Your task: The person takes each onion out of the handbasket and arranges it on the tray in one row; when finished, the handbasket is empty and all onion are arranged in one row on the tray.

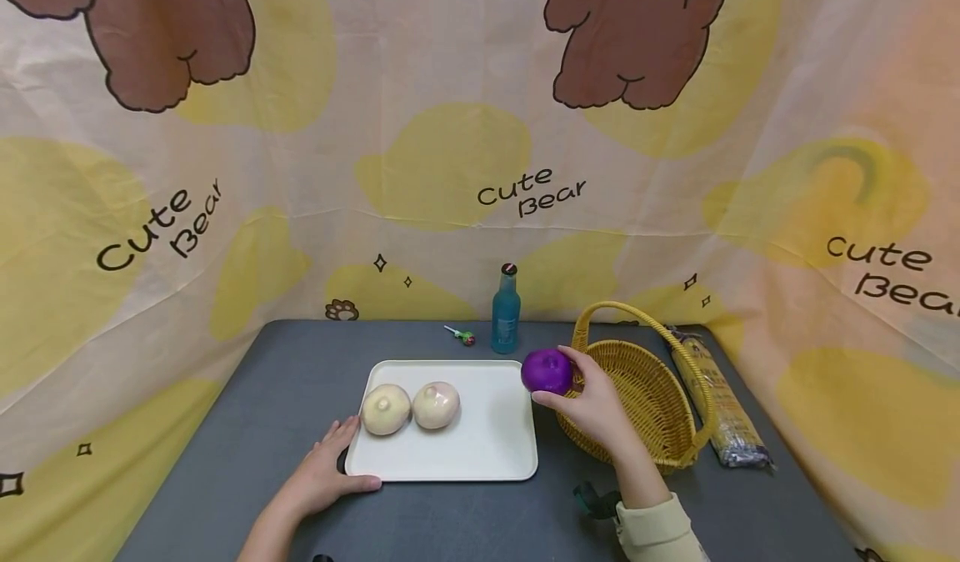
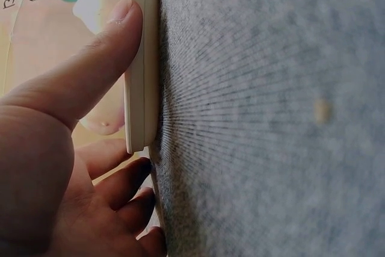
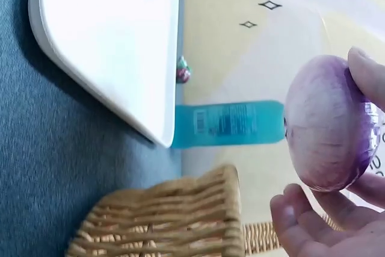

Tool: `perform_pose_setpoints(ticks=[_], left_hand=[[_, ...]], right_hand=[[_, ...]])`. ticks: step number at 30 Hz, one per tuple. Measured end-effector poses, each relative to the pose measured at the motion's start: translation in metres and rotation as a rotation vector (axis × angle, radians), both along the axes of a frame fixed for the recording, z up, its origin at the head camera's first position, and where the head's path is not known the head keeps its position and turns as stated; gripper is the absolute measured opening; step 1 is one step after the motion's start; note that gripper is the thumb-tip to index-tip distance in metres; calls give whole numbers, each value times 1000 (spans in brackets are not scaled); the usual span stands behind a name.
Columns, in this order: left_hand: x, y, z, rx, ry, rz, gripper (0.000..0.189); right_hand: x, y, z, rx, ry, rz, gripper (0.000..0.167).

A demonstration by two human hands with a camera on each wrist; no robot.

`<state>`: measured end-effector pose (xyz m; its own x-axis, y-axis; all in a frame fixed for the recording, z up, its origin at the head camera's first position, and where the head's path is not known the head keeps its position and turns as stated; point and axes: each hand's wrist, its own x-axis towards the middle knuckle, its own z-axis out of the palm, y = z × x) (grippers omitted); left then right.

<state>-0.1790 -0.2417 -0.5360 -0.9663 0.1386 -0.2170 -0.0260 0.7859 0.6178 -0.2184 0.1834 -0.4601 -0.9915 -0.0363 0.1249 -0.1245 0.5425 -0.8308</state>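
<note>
The grey bench (image 1: 225, 462) carries a white tray (image 1: 487, 445) at centre, with a wicker basket (image 1: 645, 395) just to its right. A long wrapped packet (image 1: 716, 403) lies beyond the basket, and a blue bottle (image 1: 506, 310) stands behind the tray. Two pale onions (image 1: 410, 408) sit touching on the tray's left half. The left hand (image 1: 318, 479) rests at the tray's near left corner, fingers (image 2: 90, 70) relaxed, thumb against the rim. The right hand (image 1: 596, 408) holds a purple onion (image 1: 547, 371) above the gap between tray and basket, fingers curled round it. A lollipop (image 1: 461, 336) lies beside the bottle.
</note>
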Motion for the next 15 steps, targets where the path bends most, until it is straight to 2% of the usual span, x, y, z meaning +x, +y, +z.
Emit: perform_pose_setpoints(ticks=[5,15], left_hand=[[0,1,0,3,-2,2,122],[-1,1,-1,-3,5,-6,123]], right_hand=[[1,-12,1,1,16,8,90],[0,-35,-9,-4,18,37,86]])
